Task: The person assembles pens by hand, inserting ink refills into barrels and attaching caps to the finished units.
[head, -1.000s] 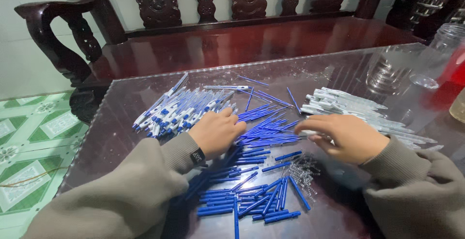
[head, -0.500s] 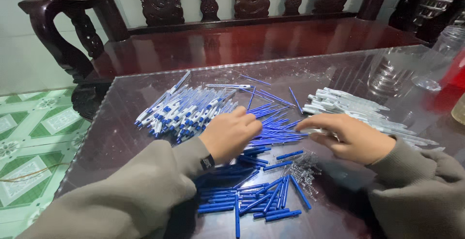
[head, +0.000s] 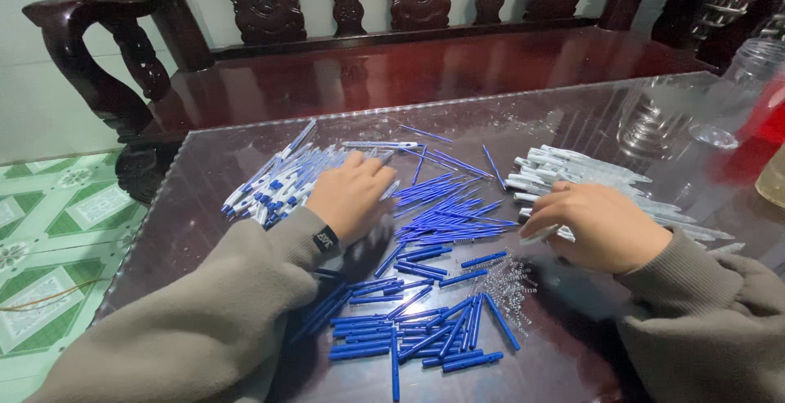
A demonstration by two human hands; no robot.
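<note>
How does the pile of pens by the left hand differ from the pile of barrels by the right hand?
The pens by the left hand show white bodies with blue parts; the barrels by the right hand look plain white. The pens fan toward the table's left edge; the barrels lie further right, near the drinking glass. Both piles lie flat on the glass tabletop, each partly under a hand.

Small black label (head: 326, 239) — on left cuff.
</note>
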